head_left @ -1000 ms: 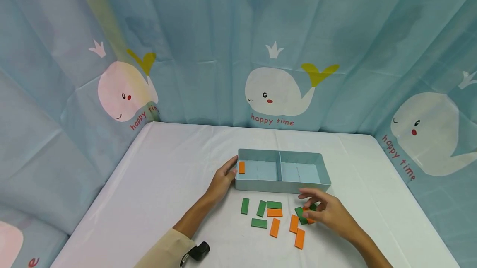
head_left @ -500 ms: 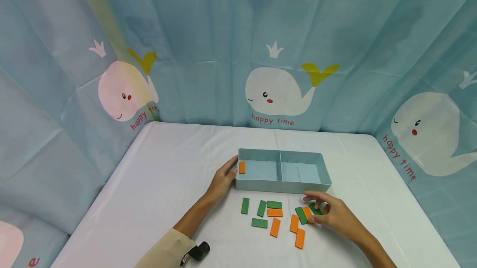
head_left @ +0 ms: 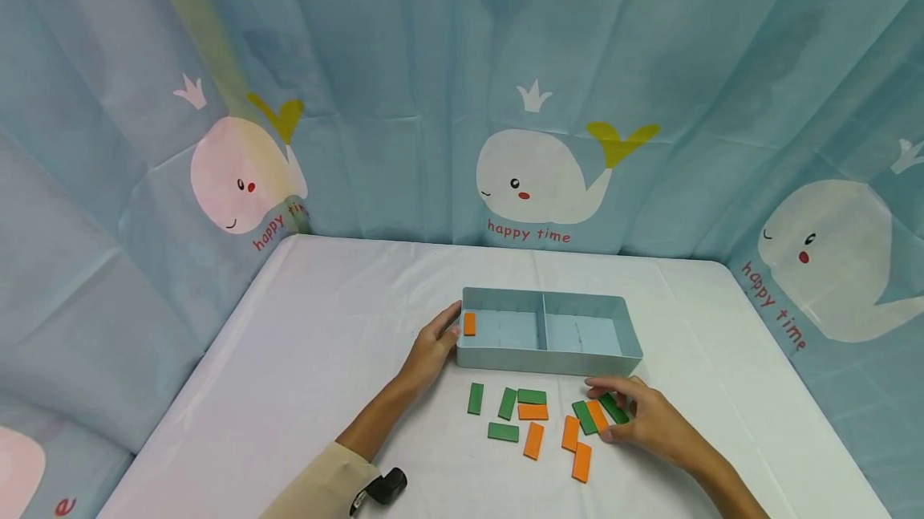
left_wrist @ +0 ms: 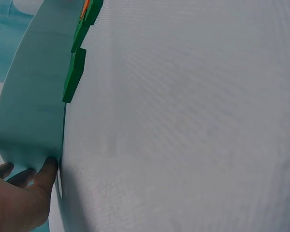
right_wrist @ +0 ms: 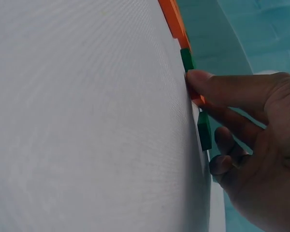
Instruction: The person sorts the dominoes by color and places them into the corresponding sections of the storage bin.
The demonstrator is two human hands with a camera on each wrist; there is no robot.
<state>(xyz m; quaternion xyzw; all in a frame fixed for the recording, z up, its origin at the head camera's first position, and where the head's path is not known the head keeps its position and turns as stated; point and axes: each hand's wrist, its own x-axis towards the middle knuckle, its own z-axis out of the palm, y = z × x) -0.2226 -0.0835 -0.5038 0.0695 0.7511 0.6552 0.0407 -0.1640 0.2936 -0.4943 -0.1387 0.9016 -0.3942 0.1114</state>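
Observation:
A light blue two-compartment box (head_left: pixel 498 359) stands on the table, with one orange tile (head_left: pixel 470 324) at the left end of its left compartment. My left hand (head_left: pixel 427 353) rests against the box's left end; in the left wrist view its fingertips (left_wrist: pixel 49 163) touch the end wall. My right hand (head_left: pixel 653 423) is in front of the box's right end. Its thumb and a finger pinch an orange tile (head_left: pixel 597 416) lengthwise, low at the table. That tile lies between a green tile (head_left: pixel 584 418) and another green tile (head_left: pixel 613 408) under the hand.
In front of the box lie several loose green tiles (head_left: pixel 503 432) and orange tiles (head_left: pixel 533 440) on the white tablecloth (head_left: pixel 325 326). A black strapped device (head_left: pixel 387 487) sits at the left sleeve. A blue whale-print curtain (head_left: pixel 404 166) surrounds the table.
My right hand has shifted slightly right and lower, and its thumb and finger have closed on the orange tile's ends. The left hand and box have stayed put.

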